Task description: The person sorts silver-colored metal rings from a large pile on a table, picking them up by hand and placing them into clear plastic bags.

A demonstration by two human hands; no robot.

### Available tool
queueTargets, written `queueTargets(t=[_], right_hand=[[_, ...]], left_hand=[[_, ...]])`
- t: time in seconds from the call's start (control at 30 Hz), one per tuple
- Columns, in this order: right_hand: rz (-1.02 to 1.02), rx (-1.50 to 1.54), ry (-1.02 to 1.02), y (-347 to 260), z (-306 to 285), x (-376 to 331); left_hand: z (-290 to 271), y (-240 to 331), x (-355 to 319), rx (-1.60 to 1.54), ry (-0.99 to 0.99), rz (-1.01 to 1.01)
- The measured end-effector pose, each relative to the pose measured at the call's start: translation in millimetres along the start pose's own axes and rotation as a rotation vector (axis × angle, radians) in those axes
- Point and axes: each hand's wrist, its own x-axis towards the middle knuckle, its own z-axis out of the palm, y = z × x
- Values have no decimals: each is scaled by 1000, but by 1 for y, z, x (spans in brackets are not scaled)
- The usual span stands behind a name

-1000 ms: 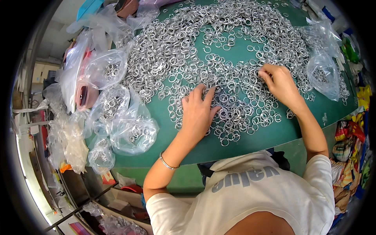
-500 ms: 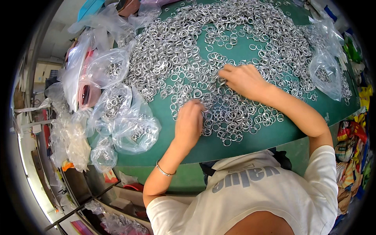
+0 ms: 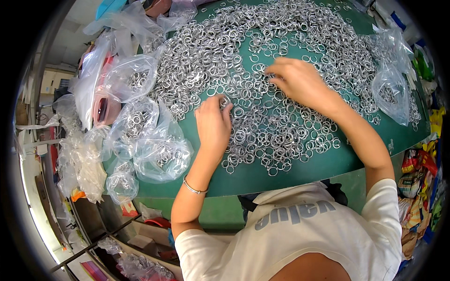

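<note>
Silver metal rings [image 3: 197, 61] cover much of the green tabletop [image 3: 239, 182] in a wide, curved heap. A nearer cluster of rings [image 3: 276, 145] lies spread between my hands and the table's front edge. At the left side of this cluster is my left hand [image 3: 213, 122], with thumb and fingers closed around a metal ring [image 3: 224, 101]. Further back and to the right, my right hand [image 3: 302, 84] hovers low over the rings. Its thumb and forefinger are apart, and nothing shows between them; the other fingers are partly hidden.
Clear plastic bags with rings inside [image 3: 161, 154] crowd the table's left side. Another clear bag [image 3: 391, 93] lies at the right edge. A pink container [image 3: 107, 110] stands among the left bags. Shelves with bagged items [image 3: 140, 267] sit below left; colourful packages [image 3: 412, 182] line the right.
My left hand has moved left and away from me, and a ring now shows at its fingertips. My right hand has shifted slightly further back, its thumb and forefinger now apart.
</note>
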Motion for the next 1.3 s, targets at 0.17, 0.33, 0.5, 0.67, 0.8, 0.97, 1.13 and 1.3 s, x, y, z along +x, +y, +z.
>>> queueTargets(t=[0.17, 0.33, 0.5, 0.67, 0.8, 0.97, 1.13, 1.3], right_hand=[[91, -93, -54, -31, 58, 52], [83, 108, -11, -25, 73, 70], [405, 1309, -198, 10, 9, 54], [473, 1391, -143, 27, 10, 53], [-89, 244, 103, 27, 60, 64], [-94, -22, 47, 8, 64, 64], [403, 1091, -320, 10, 7, 51], [633, 2043, -126, 12, 9, 12]], left_hand=[[-11, 8, 11, -1199, 61, -462], [-12, -2, 8, -1195, -74, -529], [-3, 4, 19, -259, -63, -96], [11, 1, 35, -111, -133, 35], [10, -3, 36, -605, -42, -277], [-8, 0, 24, -1612, -182, -575], [-17, 12, 10, -1942, -269, -752], [-17, 26, -1, -2118, -429, -712]])
